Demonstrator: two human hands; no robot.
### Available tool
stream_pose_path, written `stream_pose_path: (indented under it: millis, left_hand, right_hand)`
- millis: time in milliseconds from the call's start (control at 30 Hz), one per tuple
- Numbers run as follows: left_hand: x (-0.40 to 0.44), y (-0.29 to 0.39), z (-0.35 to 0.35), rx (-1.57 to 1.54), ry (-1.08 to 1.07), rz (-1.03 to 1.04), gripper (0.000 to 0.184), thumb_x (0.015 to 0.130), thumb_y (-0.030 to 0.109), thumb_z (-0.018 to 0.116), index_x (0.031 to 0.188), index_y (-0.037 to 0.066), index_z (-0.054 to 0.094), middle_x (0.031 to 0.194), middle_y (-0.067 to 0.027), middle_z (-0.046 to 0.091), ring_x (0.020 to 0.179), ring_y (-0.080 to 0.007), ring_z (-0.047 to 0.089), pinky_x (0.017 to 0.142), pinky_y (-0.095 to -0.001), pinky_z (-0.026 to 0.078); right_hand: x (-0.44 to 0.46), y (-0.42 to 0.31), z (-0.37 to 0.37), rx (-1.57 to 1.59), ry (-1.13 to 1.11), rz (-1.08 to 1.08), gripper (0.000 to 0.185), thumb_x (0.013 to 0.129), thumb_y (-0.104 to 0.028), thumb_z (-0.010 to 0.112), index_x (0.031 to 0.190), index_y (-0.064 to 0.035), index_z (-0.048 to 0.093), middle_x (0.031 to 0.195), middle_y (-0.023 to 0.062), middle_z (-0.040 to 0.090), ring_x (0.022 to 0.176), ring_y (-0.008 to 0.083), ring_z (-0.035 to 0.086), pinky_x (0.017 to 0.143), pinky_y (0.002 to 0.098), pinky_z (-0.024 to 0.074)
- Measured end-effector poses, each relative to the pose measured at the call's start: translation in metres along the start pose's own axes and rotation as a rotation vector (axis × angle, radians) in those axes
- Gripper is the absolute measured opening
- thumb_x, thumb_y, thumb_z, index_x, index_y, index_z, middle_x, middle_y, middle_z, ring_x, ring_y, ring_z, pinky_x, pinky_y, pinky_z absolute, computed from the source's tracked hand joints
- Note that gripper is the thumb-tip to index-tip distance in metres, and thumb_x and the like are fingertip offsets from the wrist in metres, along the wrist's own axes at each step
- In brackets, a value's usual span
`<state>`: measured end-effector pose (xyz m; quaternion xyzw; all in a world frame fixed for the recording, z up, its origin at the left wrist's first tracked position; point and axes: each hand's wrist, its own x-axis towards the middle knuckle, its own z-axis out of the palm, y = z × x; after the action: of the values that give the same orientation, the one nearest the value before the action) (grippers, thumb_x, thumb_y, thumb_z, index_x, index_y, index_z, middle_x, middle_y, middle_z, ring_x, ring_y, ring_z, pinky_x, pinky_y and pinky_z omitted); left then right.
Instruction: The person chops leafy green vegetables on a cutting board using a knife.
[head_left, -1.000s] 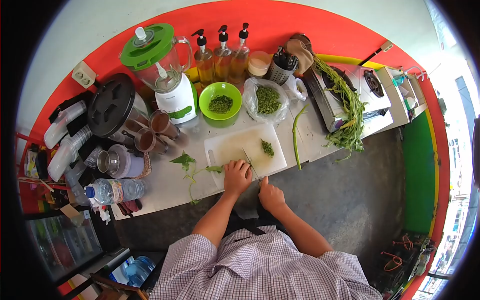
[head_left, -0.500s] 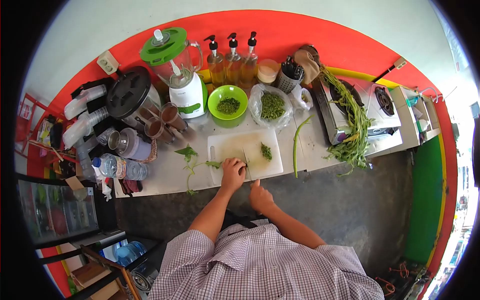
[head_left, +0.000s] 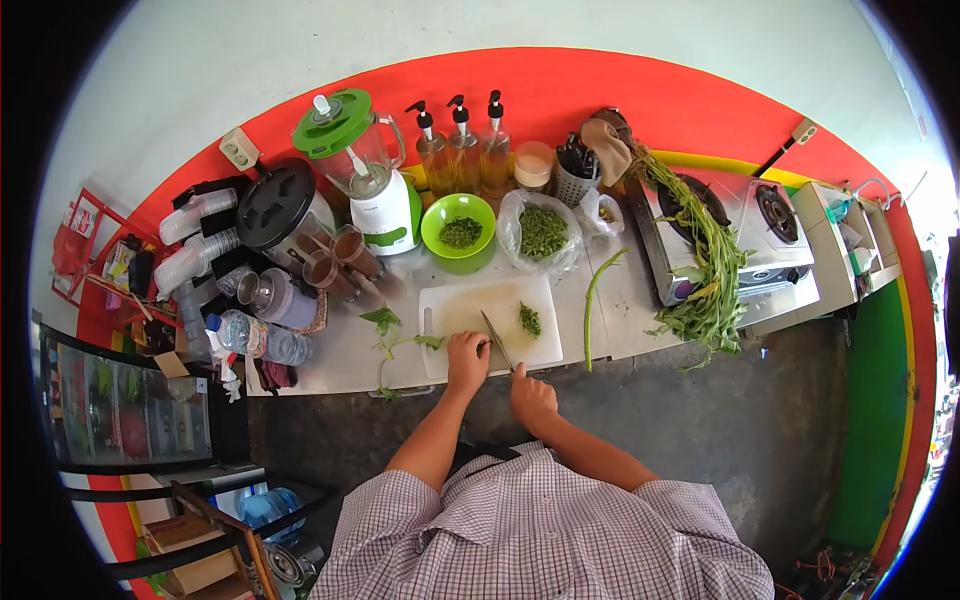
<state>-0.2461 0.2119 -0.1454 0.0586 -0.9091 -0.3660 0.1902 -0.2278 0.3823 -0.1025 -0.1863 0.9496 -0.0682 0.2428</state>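
On the white cutting board (head_left: 458,302), my left hand (head_left: 467,362) rests with curled fingers, closed on a leafy green stem (head_left: 403,343) that trails out to the left over the counter. Its held end is hidden by my fingers. My right hand (head_left: 534,400), at the board's front edge, grips a knife (head_left: 497,339) by its handle. The blade lies across the board, pointing up and left, just right of my left fingers. To the right of the blade sits a small pile of chopped greens (head_left: 530,320).
Behind the board stand a green bowl (head_left: 432,236) and a plastic bag (head_left: 566,215) of chopped greens. A blender (head_left: 384,212), pump bottles (head_left: 464,155) and a water bottle (head_left: 262,340) are around. Rightward lie a long green stalk (head_left: 590,310) and leafy greens (head_left: 705,260) over a stove (head_left: 775,255).
The knife blade has tilted away from my left fingers, its tip now further up and left with more of its side showing. The whole view has shifted slightly.
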Motion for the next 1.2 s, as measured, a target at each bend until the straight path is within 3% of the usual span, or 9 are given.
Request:
stream_pose_path:
  millis: [233,500,933,1200]
  left_hand:
    - [0.004,0.013,0.005,0.121,-0.002,0.002,0.008,0.085,0.008,0.071,0.093,0.007,0.069,0.09,-0.0096,0.067,0.094,-0.0334,0.059,0.086,-0.0455,0.045]
    - [-0.01,0.013,0.012,0.096,0.099,0.012,0.011,0.084,0.007,0.071,0.094,0.006,0.072,0.094,-0.0088,0.067,0.098,-0.0325,0.06,0.09,-0.0455,0.046]
    - [0.01,0.009,0.011,0.047,0.013,-0.137,0.007,0.076,0.002,0.073,0.082,0.004,0.069,0.084,-0.0137,0.065,0.085,-0.0368,0.061,0.079,-0.0472,0.05]
    - [0.003,0.017,0.001,0.076,0.02,-0.093,0.008,0.079,0.002,0.07,0.087,0.003,0.071,0.087,-0.0135,0.065,0.089,-0.0357,0.061,0.081,-0.0454,0.051]
  right_hand:
    - [0.002,0.021,-0.009,0.011,0.084,0.083,0.047,0.095,-0.015,0.053,0.135,0.0046,0.041,0.091,0.0221,0.074,0.082,0.0381,0.075,0.07,0.0478,0.0604]
    - [-0.002,0.021,-0.02,0.179,0.109,0.11,0.029,0.096,-0.023,0.053,0.113,-0.0021,0.044,0.091,0.0282,0.072,0.086,0.0469,0.072,0.076,0.0563,0.0573]
    - [-0.003,0.0,-0.003,0.145,0.051,-0.015,0.04,0.091,-0.029,0.061,0.114,-0.0021,0.042,0.091,0.0291,0.071,0.081,0.0477,0.071,0.074,0.0575,0.0571]
    - [-0.003,-0.012,-0.006,-0.018,-0.019,0.063,0.057,0.093,-0.018,0.056,0.141,0.0072,0.037,0.095,0.0239,0.074,0.087,0.04,0.074,0.076,0.0505,0.0595]
